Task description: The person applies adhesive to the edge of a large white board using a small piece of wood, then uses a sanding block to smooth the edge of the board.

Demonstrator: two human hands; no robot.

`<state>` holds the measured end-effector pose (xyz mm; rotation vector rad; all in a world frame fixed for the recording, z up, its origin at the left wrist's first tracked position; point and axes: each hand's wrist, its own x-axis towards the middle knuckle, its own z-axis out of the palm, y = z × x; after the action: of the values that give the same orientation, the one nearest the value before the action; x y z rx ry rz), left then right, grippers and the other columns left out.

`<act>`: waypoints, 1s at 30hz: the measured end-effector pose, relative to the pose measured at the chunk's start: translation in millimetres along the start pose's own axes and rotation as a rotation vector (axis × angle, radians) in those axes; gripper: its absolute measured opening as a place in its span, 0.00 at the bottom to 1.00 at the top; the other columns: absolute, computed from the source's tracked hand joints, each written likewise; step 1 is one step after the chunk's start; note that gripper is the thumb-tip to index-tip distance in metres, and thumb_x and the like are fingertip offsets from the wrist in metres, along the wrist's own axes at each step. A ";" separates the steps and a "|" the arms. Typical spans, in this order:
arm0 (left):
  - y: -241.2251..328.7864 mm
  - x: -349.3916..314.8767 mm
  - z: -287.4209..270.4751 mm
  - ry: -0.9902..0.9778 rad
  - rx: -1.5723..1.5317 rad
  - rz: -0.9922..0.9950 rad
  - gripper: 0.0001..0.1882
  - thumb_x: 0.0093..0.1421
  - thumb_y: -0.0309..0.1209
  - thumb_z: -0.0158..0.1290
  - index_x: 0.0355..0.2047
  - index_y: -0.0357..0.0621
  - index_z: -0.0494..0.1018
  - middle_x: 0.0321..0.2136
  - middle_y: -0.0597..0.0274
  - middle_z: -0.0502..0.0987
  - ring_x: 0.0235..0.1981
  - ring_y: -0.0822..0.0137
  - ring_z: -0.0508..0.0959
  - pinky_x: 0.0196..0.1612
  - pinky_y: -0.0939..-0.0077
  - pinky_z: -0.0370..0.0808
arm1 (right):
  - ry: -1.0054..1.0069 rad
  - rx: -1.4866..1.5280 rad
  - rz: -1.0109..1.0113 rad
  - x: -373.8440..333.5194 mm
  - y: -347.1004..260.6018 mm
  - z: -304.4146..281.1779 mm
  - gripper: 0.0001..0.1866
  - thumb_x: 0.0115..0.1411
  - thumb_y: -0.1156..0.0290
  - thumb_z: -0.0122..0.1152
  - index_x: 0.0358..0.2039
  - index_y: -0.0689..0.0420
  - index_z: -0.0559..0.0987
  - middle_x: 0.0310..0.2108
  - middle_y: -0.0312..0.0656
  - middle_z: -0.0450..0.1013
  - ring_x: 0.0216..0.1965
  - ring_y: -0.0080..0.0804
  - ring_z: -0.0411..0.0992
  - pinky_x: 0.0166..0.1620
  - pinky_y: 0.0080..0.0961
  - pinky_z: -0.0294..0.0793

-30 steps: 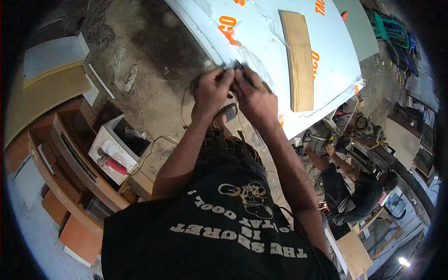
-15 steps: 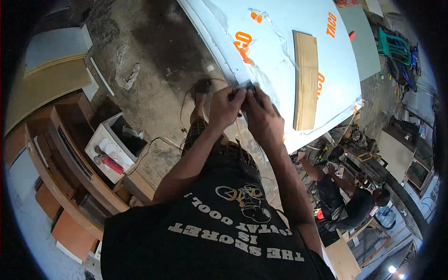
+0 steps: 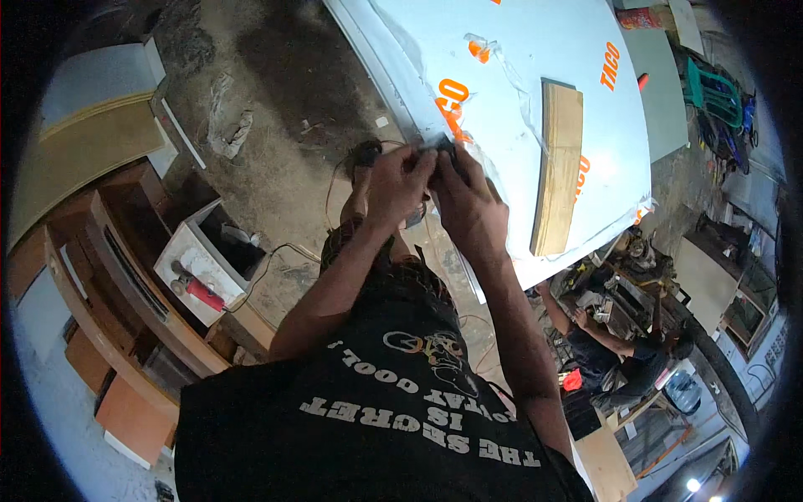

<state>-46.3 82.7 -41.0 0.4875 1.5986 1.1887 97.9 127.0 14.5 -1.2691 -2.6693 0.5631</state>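
Both my hands meet at the near-left edge of a large white panel, which carries orange print and loose, wrinkled clear film. My left hand is closed, its thumb and fingers pinched at the panel's edge. Beside it, touching, my right hand is closed too, with its fingers bent over the same edge. A small dark grey piece shows at the fingertips; its kind is too small and covered to make out. A light wooden strip lies on the panel, right of my hands.
To the left stand brown wooden cabinet frames and a white open box with a red power tool and its cord. Another person works low at the right among tools. A green chair stands at the far right.
My hands have slid farther along the panel's edge, away from me, still together. The panel and wooden strip sit slightly lower and to the right in the picture.
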 end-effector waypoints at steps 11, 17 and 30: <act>14.6 4.8 -10.3 -0.037 0.077 -0.024 0.18 0.69 0.40 0.57 0.37 0.32 0.80 0.21 0.61 0.80 0.21 0.73 0.80 0.24 0.74 0.77 | -0.055 -0.047 0.021 8.1 -5.6 0.7 0.30 0.61 0.68 0.66 0.65 0.45 0.73 0.64 0.39 0.67 0.49 0.42 0.79 0.43 0.36 0.87; 44.7 47.6 -33.2 -0.011 0.028 0.031 0.18 0.70 0.39 0.56 0.37 0.31 0.80 0.24 0.59 0.83 0.22 0.74 0.82 0.26 0.74 0.79 | -0.018 -0.161 -0.005 59.5 -23.8 3.6 0.29 0.62 0.68 0.65 0.65 0.48 0.72 0.68 0.39 0.65 0.53 0.43 0.78 0.47 0.36 0.86; 50.8 85.8 -63.5 0.021 0.007 0.013 0.17 0.69 0.39 0.57 0.35 0.33 0.79 0.25 0.57 0.82 0.26 0.73 0.82 0.29 0.72 0.79 | -0.049 -0.154 -0.003 112.3 -51.7 2.3 0.24 0.65 0.65 0.64 0.62 0.49 0.76 0.61 0.41 0.72 0.49 0.45 0.80 0.41 0.35 0.86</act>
<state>-147.9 143.2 -40.6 0.4918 1.6204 1.2014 -11.5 183.1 27.9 -1.3045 -2.8024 0.3992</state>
